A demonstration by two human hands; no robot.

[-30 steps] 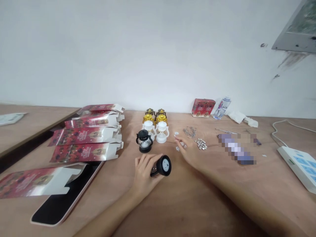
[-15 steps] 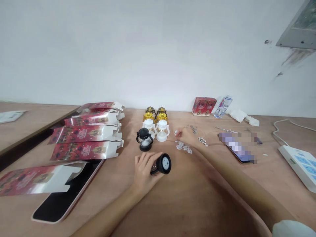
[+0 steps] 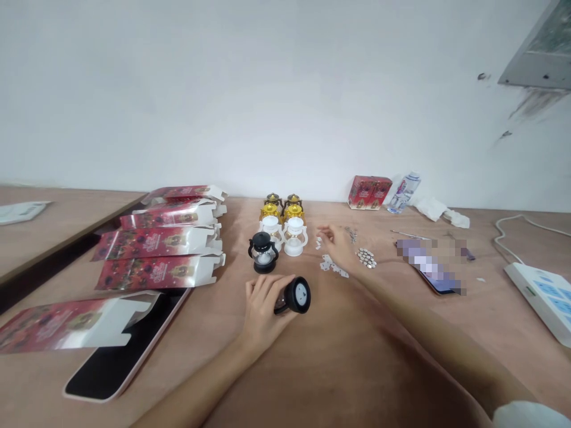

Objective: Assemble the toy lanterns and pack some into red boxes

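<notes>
Our left hand point(image 3: 262, 309) grips a black lantern point(image 3: 295, 295) lying on its side; our right hand point(image 3: 339, 245) hovers over white tabs point(image 3: 333, 267); we cannot tell its grip.

At the middle of the counter point(image 3: 357, 356), a tipped lantern point(image 3: 294, 295) lies in the grip of the left hand point(image 3: 263, 309), just in front of an upright lantern point(image 3: 263, 252). Behind that, paired lanterns point(image 3: 284, 226) run back toward the wall. To the left, flattened cartons point(image 3: 160, 244) lie in a row from back to front, and the nearest carton point(image 3: 66, 324) overlaps a tablet point(image 3: 116, 362). To the right, the right hand point(image 3: 339, 242) reaches over paper scraps point(image 3: 332, 266), with button cells point(image 3: 366, 257) just beside it. A phone point(image 3: 435, 270) lies farther right and a power strip point(image 3: 539, 297) at the edge. Two boxes point(image 3: 369, 192) and a bottle point(image 3: 402, 193) sit at the wall.
</notes>
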